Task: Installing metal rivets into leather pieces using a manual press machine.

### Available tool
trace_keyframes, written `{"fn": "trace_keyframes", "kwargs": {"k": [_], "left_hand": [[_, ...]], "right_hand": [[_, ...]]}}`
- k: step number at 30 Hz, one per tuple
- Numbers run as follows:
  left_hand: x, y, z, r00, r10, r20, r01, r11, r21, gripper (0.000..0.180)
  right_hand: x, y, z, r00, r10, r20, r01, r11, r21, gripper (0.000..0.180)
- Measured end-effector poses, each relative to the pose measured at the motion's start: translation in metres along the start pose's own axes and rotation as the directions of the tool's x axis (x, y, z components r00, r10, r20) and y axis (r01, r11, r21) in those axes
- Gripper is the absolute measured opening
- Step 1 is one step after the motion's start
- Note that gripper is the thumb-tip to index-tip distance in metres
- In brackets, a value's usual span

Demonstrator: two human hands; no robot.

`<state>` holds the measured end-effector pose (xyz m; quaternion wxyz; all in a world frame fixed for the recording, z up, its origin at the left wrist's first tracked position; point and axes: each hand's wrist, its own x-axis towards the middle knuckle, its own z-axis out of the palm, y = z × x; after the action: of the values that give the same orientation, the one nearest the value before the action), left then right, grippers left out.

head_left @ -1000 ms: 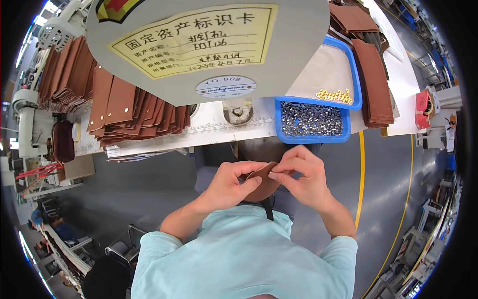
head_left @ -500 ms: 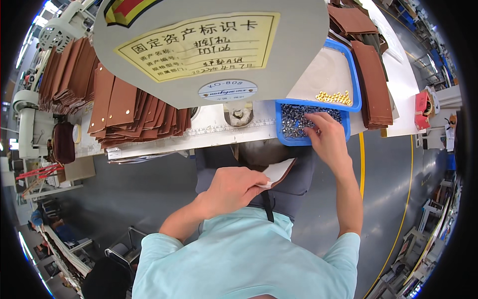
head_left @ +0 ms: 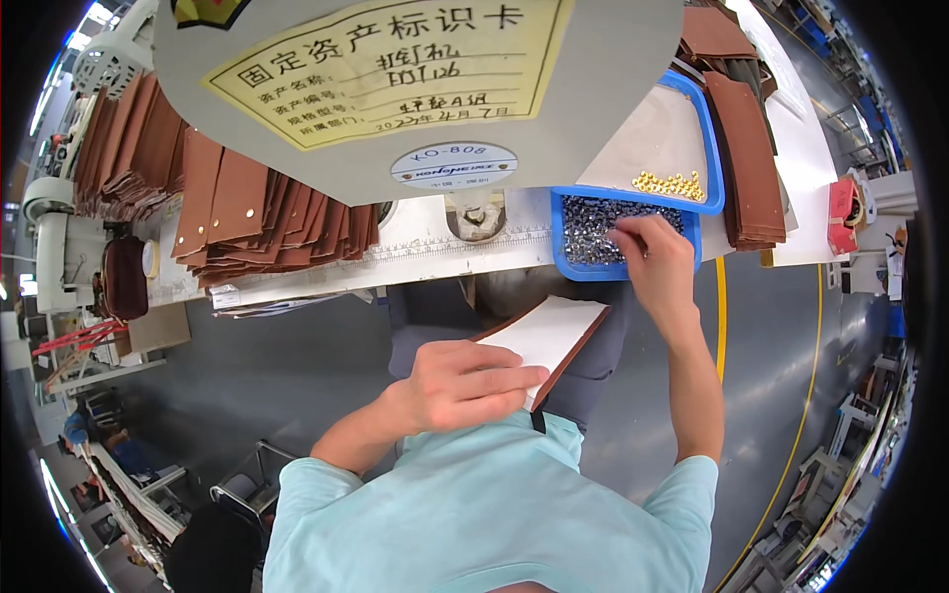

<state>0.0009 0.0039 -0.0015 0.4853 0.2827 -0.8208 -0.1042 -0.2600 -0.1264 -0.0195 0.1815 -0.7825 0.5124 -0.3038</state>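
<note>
My left hand (head_left: 465, 383) grips a brown leather panel (head_left: 559, 334) with a white backing, tilted above my lap. The fingers lie across the white side, with the thumb hidden. My right hand (head_left: 660, 262) is over the near blue tray (head_left: 593, 272), which holds many small dark metal rivet parts (head_left: 587, 237). Its thumb and index finger are pinched together; whatever is between the tips is too small to make out. Just behind, a second blue tray (head_left: 714, 158) contains gold-coloured rivet caps (head_left: 668, 185) near its front edge.
A large pale machine head (head_left: 297, 168) hangs over the bench, with a round metal die (head_left: 474, 217) beneath it. Brown leather panels (head_left: 222, 188) are stacked at left, some with gold studs. More brown panels (head_left: 746, 158) lie right of the trays. A ruled scale runs along the bench edge (head_left: 415, 272).
My left hand has turned the panel, so more of its white side shows. My right hand's fingers have drawn together and lifted slightly from the rivet parts.
</note>
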Motion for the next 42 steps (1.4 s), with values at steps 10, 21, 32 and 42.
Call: {"fn": "trace_keyframes", "kwargs": {"k": [10, 21, 32, 42], "left_hand": [[-0.004, 0.002, 0.008, 0.994, 0.097, -0.048, -0.1, 0.992, -0.077, 0.016], [-0.002, 0.006, 0.007, 0.986, 0.166, -0.015, -0.166, 0.985, -0.04, 0.021], [-0.006, 0.01, 0.01, 0.995, 0.069, 0.067, -0.075, 0.993, 0.088, 0.026], [-0.007, 0.012, 0.012, 0.992, 0.065, 0.106, -0.073, 0.995, 0.074, 0.029]], "right_hand": [[-0.035, -0.067, -0.033, 0.749, -0.013, 0.662, -0.526, 0.596, 0.607, 0.012], [-0.04, -0.066, -0.024, 0.598, -0.191, 0.778, -0.666, 0.421, 0.616, 0.013], [-0.039, -0.071, -0.022, 0.371, -0.152, 0.916, -0.883, 0.248, 0.398, 0.008], [-0.04, -0.064, -0.015, 0.265, -0.187, 0.946, -0.938, 0.178, 0.298, 0.006]]}}
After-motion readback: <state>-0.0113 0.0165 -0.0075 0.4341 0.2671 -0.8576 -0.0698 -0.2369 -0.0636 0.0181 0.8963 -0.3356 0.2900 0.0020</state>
